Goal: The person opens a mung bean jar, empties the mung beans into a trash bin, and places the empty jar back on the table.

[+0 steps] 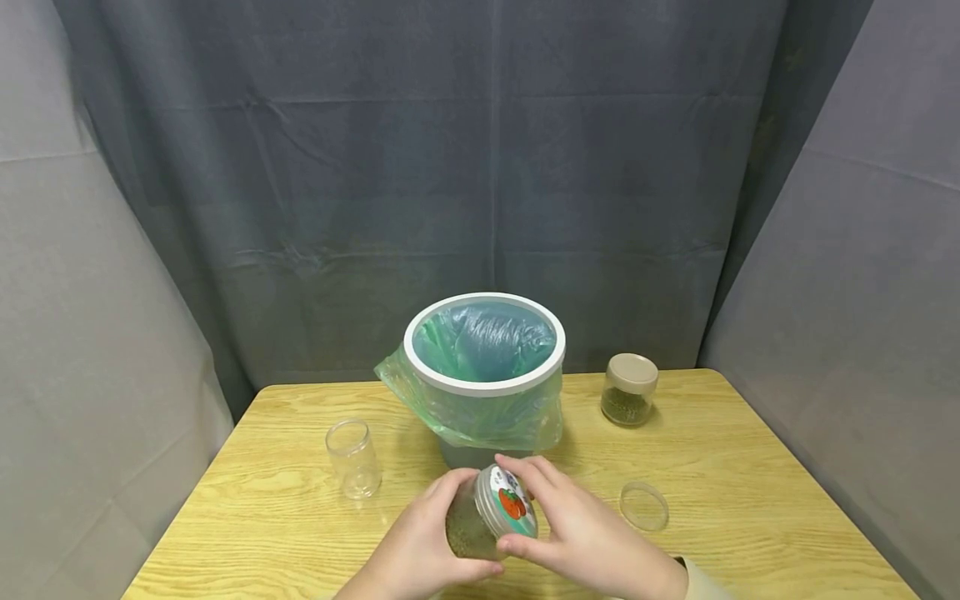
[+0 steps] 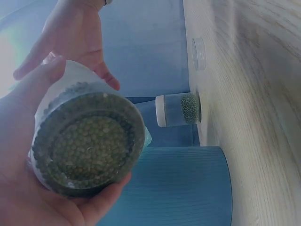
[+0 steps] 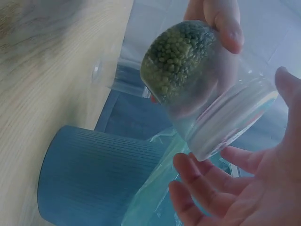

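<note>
My left hand [image 1: 420,537] grips a clear jar [image 1: 467,525] of small green beans, tilted over the near part of the table. Its printed lid [image 1: 513,503], with a red fruit picture, faces right. My right hand [image 1: 573,521] spans that lid, thumb on one edge and fingers on the opposite one. The left wrist view shows the beans [image 2: 91,146] through the jar's base. Just behind the hands stands a bin [image 1: 483,387] with a white rim and a green plastic bag [image 1: 480,421] inside, folded over the outside.
An uncovered clear glass jar [image 1: 354,462] stands on the wooden table [image 1: 255,500] to the left. At the back right is another jar [image 1: 628,400] of green beans with a beige lid. A clear round lid [image 1: 643,507] lies right of my right hand.
</note>
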Demonstrator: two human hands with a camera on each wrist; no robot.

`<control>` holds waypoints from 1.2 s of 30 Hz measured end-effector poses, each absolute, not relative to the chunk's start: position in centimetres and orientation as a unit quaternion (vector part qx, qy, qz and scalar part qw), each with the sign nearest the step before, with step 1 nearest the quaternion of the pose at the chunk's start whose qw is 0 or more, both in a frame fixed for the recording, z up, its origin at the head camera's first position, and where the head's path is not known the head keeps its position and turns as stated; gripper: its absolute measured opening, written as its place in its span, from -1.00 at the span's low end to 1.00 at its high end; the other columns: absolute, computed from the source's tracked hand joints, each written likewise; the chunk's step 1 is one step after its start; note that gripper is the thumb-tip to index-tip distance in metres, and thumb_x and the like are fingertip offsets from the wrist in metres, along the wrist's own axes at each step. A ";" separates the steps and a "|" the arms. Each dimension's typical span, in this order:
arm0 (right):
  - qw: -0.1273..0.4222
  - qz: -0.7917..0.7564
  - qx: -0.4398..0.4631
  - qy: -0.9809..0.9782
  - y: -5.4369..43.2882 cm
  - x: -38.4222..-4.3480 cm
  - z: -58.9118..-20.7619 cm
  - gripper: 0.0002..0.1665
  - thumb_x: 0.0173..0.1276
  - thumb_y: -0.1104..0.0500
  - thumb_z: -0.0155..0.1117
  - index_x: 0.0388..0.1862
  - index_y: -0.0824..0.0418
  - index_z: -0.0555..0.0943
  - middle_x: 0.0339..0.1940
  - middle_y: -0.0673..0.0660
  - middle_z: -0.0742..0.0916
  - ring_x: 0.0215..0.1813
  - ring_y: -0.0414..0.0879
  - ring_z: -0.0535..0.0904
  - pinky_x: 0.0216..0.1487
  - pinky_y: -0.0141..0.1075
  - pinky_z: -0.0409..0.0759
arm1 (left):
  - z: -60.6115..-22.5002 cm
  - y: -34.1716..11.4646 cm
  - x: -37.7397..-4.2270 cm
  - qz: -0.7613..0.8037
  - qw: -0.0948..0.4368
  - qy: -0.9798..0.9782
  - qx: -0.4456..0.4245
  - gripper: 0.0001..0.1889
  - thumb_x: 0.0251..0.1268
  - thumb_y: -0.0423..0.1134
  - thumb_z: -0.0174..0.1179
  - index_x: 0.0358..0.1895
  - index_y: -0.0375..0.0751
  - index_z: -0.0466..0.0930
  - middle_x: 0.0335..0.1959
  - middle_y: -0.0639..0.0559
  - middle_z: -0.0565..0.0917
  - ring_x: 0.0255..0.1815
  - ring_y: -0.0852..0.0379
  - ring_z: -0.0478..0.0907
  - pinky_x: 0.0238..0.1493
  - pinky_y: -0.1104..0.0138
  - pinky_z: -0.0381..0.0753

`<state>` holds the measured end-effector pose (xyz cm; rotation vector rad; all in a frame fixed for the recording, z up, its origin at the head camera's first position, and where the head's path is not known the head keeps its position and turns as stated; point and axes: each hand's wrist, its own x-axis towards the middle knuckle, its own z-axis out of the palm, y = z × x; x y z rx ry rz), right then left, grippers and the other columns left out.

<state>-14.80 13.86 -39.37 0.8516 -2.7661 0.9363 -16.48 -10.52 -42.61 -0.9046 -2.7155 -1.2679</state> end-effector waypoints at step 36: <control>0.055 0.277 0.376 -0.882 15.6 -15.1 -39.7 0.01 0.41 -0.32 0.29 0.69 -0.15 0.07 0.57 -0.07 0.36 0.45 -0.03 0.49 0.25 -0.07 0.65 | -43.8 -11.2 -17.2 -0.493 -0.136 -0.804 -0.304 -0.20 0.09 0.03 0.57 0.40 0.17 0.34 0.27 0.18 0.59 0.22 0.21 0.56 0.15 0.26 0.62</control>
